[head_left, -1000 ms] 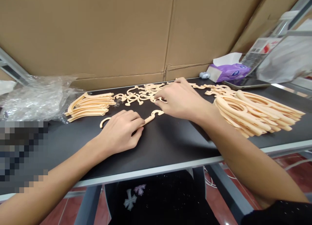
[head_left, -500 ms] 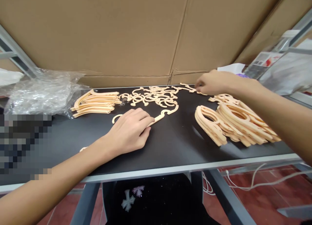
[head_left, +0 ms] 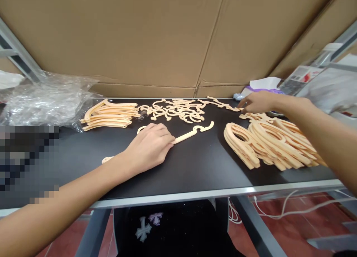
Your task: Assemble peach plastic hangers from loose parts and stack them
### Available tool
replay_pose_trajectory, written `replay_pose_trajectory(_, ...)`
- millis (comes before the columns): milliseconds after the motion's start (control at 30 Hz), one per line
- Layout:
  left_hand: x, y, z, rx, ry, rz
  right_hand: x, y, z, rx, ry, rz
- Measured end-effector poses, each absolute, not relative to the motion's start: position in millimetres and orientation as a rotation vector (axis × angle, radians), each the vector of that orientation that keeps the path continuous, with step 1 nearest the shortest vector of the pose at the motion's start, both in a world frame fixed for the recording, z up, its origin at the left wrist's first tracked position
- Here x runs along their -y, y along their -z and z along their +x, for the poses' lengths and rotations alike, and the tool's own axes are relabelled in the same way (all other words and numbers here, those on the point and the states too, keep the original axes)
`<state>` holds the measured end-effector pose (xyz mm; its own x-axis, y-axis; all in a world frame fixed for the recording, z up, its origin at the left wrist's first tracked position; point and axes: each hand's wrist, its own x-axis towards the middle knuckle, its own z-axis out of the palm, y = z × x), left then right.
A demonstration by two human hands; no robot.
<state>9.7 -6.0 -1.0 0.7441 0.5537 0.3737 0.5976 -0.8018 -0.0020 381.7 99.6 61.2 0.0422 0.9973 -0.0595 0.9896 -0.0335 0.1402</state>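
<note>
My left hand is closed over a cream plastic clothes hanger on the black tabletop. One notched arm of it sticks out to the right of my fingers. A curved bit, looking like its hook, shows behind my knuckles, and a rounded end peeks out by my wrist; the middle is hidden under the hand. At the back right, my right hand is bent downward, fingertips at the end of a thin cream strip. What those fingers pinch, if anything, is hidden.
Loose hook-shaped pieces lie in a heap at the back middle. Curved hanger arms are stacked at left beside crumpled clear plastic bags. Nested pieces with oval openings are piled at right. Cardboard stands behind the table.
My right hand has shifted right along the back, away from the strip's middle. The hanger under my left hand has slid slightly to the right and turned a little.
</note>
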Motion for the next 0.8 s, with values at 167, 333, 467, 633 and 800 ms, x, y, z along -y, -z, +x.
replay_pose_trajectory(167,10,-2,11,0.854,0.68,-2.727,-91,-63,379,-2.027,0.043,2.069)
replay_pose_trajectory(333,13,-5,11,0.944,0.586,-2.666,-88,-60,377,-1.935,0.084,2.069)
replay_pose_trajectory(467,11,-5,11,1.006,0.533,-2.695,-88,-57,377,-1.958,0.095,2.027)
replay_pose_trajectory(633,10,-4,12,1.018,0.509,-2.794,-89,-56,376,-2.053,0.051,1.951)
replay_pose_trajectory(800,8,-2,11,0.952,0.57,-2.857,-92,-65,370,-2.157,-0.103,1.926)
